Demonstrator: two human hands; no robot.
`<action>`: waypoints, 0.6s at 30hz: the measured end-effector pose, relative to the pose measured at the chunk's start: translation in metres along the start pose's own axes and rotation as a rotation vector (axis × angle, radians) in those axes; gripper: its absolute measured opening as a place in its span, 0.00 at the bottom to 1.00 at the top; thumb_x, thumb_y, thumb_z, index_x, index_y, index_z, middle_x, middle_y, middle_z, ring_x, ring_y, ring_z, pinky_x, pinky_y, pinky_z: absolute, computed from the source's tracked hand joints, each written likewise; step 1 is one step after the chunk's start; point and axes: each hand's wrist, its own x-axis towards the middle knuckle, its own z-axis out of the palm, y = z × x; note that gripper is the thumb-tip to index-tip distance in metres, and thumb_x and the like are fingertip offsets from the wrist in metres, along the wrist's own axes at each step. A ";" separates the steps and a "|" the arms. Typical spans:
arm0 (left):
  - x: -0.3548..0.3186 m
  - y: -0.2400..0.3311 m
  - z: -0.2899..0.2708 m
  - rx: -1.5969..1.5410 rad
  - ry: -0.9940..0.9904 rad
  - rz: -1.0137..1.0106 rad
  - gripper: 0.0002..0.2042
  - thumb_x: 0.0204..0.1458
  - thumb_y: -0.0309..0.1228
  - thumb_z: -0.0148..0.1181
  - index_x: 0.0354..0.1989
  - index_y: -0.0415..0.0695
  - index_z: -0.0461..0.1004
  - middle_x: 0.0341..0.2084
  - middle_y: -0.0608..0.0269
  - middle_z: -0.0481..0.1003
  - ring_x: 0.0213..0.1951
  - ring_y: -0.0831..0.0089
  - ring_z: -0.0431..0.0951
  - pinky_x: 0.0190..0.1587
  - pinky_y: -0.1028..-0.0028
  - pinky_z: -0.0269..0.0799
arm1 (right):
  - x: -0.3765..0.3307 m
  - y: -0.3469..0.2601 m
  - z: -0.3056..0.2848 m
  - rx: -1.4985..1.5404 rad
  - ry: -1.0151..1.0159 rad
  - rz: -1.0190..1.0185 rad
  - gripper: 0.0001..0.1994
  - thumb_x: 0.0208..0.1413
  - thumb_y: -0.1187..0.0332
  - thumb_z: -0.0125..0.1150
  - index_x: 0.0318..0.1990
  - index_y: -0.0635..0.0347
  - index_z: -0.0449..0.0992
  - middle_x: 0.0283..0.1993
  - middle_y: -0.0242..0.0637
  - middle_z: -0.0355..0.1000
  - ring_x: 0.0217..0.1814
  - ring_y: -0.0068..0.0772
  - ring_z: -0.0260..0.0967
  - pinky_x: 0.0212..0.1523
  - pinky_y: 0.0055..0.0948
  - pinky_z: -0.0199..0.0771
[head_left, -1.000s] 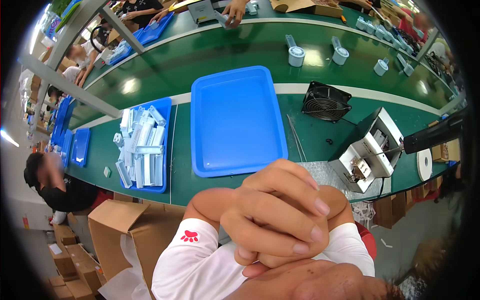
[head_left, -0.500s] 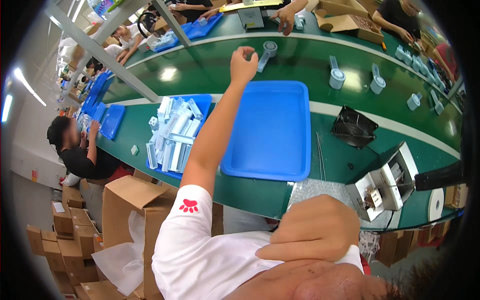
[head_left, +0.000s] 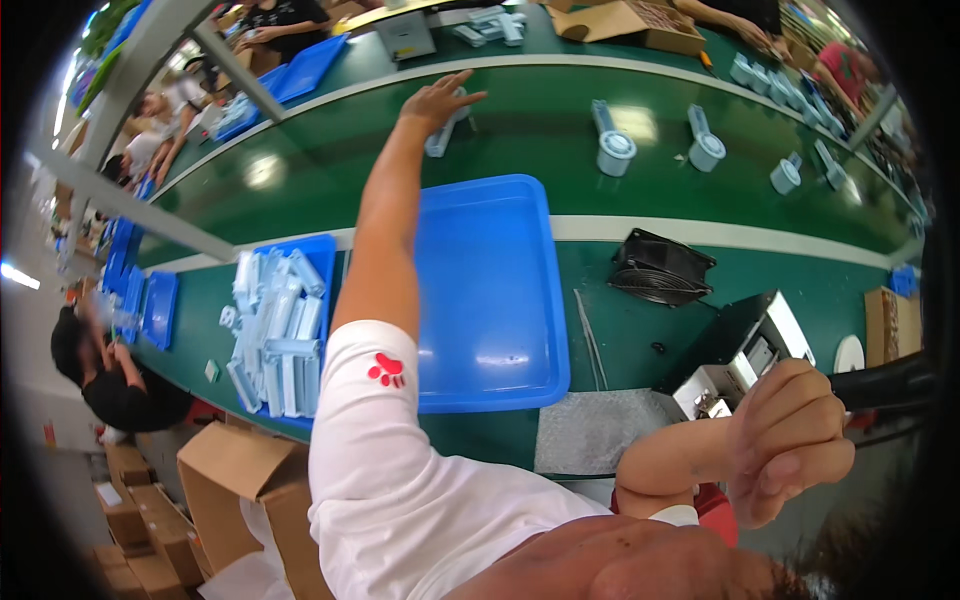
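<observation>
My left hand (head_left: 438, 100) reaches far across the green conveyor belt (head_left: 520, 130), fingers spread over a pale grey plastic part (head_left: 441, 136) lying on it. Whether it grips the part is unclear. My right hand (head_left: 790, 440) is raised close to the camera with curled fingers, next to a black tool handle (head_left: 880, 385); a grip on it cannot be made out. Under my left arm lies an empty blue tray (head_left: 490, 300). To its left a smaller blue tray (head_left: 300, 255) is heaped with several pale grey parts (head_left: 272, 330).
Several grey round-based parts (head_left: 615, 150) ride on the belt. A black fan (head_left: 660, 270) and a white and black machine (head_left: 745, 355) stand at right, with a grey pad (head_left: 590, 430) near the edge. Cardboard boxes (head_left: 240, 480) sit below. Other people work at left and across the belt.
My left arm has stretched out from near my body across the blue tray to the belt. My right hand has moved off to the right, beside the black handle.
</observation>
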 end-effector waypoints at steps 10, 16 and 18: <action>-0.041 -0.019 0.017 -0.376 0.297 -0.378 0.31 0.44 0.35 0.71 0.61 0.55 0.69 0.59 0.60 0.68 0.62 0.51 0.67 0.61 0.55 0.67 | -0.001 -0.012 0.013 -0.036 0.043 -0.042 0.06 0.60 0.72 0.50 0.43 0.61 0.68 0.25 0.30 0.60 0.24 0.22 0.54 0.28 0.27 0.51; -0.106 0.027 -0.077 -1.537 0.456 -0.748 0.28 0.50 0.38 0.70 0.56 0.38 0.69 0.49 0.53 0.73 0.53 0.59 0.75 0.53 0.62 0.74 | -0.001 -0.025 0.019 0.048 0.036 -0.108 0.08 0.64 0.70 0.49 0.47 0.63 0.69 0.26 0.30 0.60 0.26 0.24 0.55 0.29 0.28 0.51; -0.133 0.061 -0.110 -1.941 0.507 -0.654 0.22 0.58 0.38 0.64 0.57 0.40 0.69 0.48 0.57 0.73 0.48 0.64 0.77 0.51 0.63 0.74 | -0.001 -0.029 0.018 0.065 -0.022 -0.095 0.09 0.65 0.70 0.49 0.49 0.64 0.69 0.26 0.30 0.60 0.26 0.25 0.55 0.29 0.29 0.51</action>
